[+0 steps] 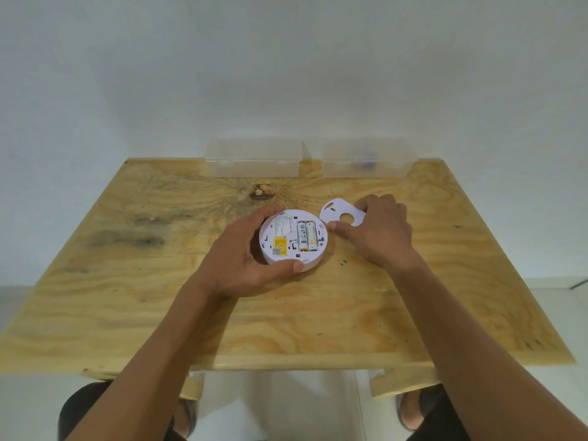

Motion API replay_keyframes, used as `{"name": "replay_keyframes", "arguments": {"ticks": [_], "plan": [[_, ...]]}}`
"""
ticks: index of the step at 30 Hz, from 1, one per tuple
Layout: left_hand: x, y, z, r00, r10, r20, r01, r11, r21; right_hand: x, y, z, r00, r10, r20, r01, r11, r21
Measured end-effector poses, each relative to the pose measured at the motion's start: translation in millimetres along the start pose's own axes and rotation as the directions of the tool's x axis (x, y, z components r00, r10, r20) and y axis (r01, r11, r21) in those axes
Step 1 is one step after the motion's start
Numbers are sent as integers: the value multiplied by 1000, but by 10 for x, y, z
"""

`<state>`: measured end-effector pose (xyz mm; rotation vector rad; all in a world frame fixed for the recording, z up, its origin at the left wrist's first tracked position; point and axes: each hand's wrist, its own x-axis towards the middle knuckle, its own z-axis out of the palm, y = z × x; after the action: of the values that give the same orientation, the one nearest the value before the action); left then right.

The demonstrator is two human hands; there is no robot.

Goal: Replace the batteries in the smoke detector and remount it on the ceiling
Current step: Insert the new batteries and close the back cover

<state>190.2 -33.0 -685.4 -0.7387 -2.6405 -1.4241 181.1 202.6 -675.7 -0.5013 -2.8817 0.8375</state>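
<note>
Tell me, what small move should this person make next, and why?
Probably lift the white mounting plate and bring it over the smoke detector. Two batteries already sit in the open back, the left hand steadies the detector on the table, and the right hand rests on the plate lying beside it.

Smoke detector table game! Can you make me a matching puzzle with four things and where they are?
Things:
1. batteries
2. mounting plate
3. yellow sticker
4. clear plastic boxes

Places:
A. at the table's far edge
B. side by side in the smoke detector's slot
C. flat on the table under the right hand
D. on the detector's back, next to the left hand

Pairs: 1-B, 2-C, 3-D, 4-A
</note>
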Motion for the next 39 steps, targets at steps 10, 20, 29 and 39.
{"name": "replay_keyframes", "arguments": {"ticks": [10,20,29,39], "plan": [[-6,-25,-5,1000,-3,10,3,1000,-15,-54,13,-116,992,-85,-97,119,895,430],[5,105,-47,998,55,-16,-55,998,-40,-173,-349,-433,944,-289,157,129,764,632],[7,17,-33,1000,24,-13,-25,998,-55,-100,-541,-368,848,-448,284,368,882,293],[13,-34,-18,1000,-2,-17,0,996,-89,-126,-666,-508,722,-518,459,587,809,-10]]}}
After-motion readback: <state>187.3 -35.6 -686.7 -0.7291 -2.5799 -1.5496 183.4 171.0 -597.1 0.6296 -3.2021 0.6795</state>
